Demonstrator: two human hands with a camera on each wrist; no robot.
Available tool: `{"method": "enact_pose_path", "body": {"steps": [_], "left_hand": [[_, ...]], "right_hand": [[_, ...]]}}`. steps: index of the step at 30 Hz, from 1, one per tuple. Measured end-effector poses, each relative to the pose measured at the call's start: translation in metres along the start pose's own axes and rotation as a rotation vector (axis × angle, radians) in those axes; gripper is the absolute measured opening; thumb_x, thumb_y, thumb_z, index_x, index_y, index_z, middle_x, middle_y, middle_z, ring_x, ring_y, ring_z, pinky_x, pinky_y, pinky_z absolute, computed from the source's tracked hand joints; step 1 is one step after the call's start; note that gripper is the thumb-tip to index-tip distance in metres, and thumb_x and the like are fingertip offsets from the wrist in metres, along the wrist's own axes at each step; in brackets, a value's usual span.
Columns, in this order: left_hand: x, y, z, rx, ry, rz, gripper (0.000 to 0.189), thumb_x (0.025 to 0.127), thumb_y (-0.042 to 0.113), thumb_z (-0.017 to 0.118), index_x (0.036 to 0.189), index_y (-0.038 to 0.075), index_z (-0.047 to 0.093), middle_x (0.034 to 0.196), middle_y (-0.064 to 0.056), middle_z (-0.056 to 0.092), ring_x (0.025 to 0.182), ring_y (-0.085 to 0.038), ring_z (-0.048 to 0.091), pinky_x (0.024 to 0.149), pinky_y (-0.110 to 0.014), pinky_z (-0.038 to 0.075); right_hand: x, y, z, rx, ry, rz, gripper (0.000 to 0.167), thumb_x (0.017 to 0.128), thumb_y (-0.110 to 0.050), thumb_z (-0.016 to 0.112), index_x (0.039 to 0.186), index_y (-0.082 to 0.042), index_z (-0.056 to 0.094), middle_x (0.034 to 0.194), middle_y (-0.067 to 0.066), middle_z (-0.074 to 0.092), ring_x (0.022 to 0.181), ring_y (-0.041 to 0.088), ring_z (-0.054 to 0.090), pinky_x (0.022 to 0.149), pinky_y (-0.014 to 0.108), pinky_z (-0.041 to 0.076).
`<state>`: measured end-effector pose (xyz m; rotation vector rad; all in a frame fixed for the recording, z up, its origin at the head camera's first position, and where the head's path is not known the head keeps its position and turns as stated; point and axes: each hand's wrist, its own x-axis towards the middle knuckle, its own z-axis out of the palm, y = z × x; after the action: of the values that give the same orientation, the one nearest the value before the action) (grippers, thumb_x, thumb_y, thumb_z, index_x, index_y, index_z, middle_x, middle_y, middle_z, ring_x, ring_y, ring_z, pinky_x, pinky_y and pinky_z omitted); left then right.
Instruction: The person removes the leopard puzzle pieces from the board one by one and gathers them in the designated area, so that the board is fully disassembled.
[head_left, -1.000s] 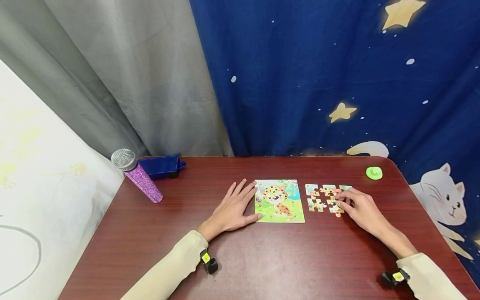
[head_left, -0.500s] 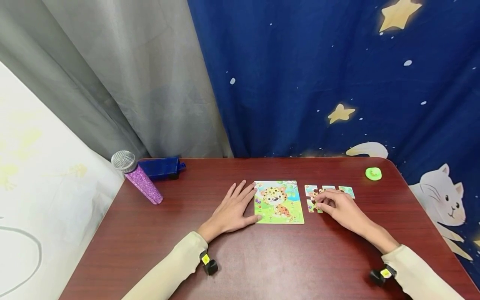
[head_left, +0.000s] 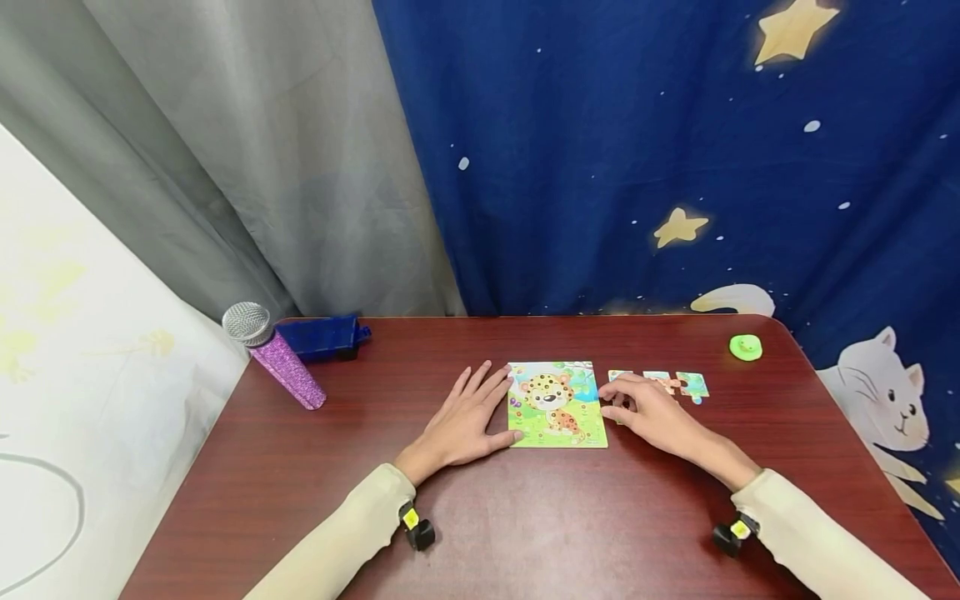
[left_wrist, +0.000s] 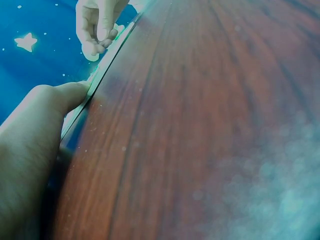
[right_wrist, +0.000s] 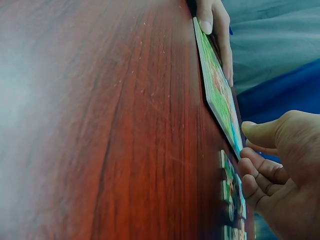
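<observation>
My left hand (head_left: 465, 422) lies spread on the table, fingertips and thumb at the left edge of a square puzzle board (head_left: 557, 406) that pictures a cartoon leopard. From the left wrist, the thumb (left_wrist: 74, 94) meets the board's edge. At the opposite edge is my right hand (head_left: 648, 414), fingers loosely bent. Its thumb (right_wrist: 260, 131) stands apart from the fingers in the right wrist view, and nothing shows between them. Jigsaw pieces (head_left: 692, 384) lie beside and beneath this hand, which hides some of them. Those pieces (right_wrist: 231, 186) sit right by the board.
A purple glittery microphone (head_left: 288, 364) stands tilted at the left of the brown table (head_left: 517, 525), with a dark blue object (head_left: 322, 337) behind it. A small green item (head_left: 746, 347) sits at the back right. Curtains (head_left: 600, 167) hang behind the far edge.
My right hand has moved left across the jigsaw pieces to the board's right edge, uncovering the top right piece. My left hand and the board have stayed in place.
</observation>
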<state>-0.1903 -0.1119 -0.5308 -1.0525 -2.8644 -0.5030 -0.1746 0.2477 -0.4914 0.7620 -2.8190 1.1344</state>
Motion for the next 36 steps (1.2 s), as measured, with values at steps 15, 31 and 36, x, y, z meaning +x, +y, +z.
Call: {"method": "enact_pose_path", "body": {"steps": [15,31,36], "left_hand": [[0.0,-0.001,0.001,0.009,-0.015,-0.004,0.095,0.103,0.07,0.059,0.172,0.008,0.038,0.182,-0.006,0.028,0.17,-0.036,0.015,0.136,-0.059,0.008],[0.0,-0.001,0.0,0.025,-0.024,-0.013,0.096,0.104,0.072,0.057,0.173,0.01,0.036,0.183,-0.003,0.026,0.171,-0.034,0.013,0.136,-0.057,0.007],[0.0,-0.001,0.0,0.016,-0.017,-0.005,0.095,0.104,0.072,0.057,0.173,0.009,0.036,0.182,-0.005,0.026,0.17,-0.034,0.014,0.136,-0.058,0.006]], "right_hand": [[0.012,-0.009,0.01,-0.131,-0.065,-0.042,0.033,0.095,-0.015,0.089,0.123,-0.002,0.078,0.1,-0.001,0.063,0.087,0.016,0.057,0.075,0.032,0.048],[0.021,-0.011,0.006,-0.186,-0.155,-0.005,0.04,0.096,-0.017,0.088,0.129,-0.001,0.074,0.106,0.004,0.06,0.093,0.02,0.052,0.082,0.04,0.044],[0.021,-0.012,0.006,-0.172,-0.155,0.004,0.037,0.095,-0.015,0.089,0.126,-0.002,0.072,0.106,0.004,0.059,0.095,0.021,0.052,0.083,0.041,0.044]]}}
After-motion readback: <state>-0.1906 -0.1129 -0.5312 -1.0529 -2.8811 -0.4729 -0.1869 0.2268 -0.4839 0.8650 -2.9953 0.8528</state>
